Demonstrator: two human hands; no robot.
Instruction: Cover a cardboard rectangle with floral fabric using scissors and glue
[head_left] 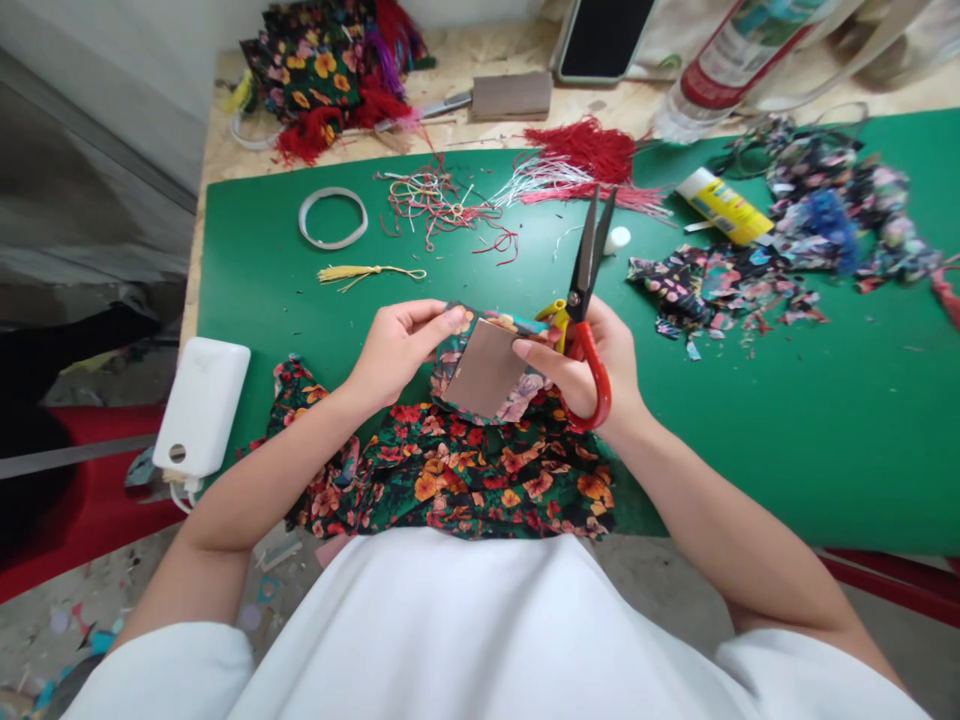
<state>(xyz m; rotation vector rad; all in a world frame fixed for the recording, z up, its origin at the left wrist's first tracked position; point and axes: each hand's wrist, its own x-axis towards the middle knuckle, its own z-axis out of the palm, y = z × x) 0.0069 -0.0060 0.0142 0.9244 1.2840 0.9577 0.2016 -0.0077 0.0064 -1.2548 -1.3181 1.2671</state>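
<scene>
My left hand (397, 345) pinches the upper left edge of a small brown card (486, 372) wrapped in floral cloth. My right hand (592, 365) touches the card's right edge with a fingertip and is closed round red-and-yellow-handled scissors (586, 290), whose shut blades point away from me. Both hands hover over a large piece of dark floral fabric (465, 470) that hangs over the near edge of the green mat (787, 400).
A white power bank (201, 405) lies at the mat's left edge. Beyond my hands are a yellow tassel (360, 273), a white ring (333, 217), loose threads (442, 200), red tassels (581, 150), a glue stick (724, 205), fabric scraps (720, 290) and a bottle (727, 65).
</scene>
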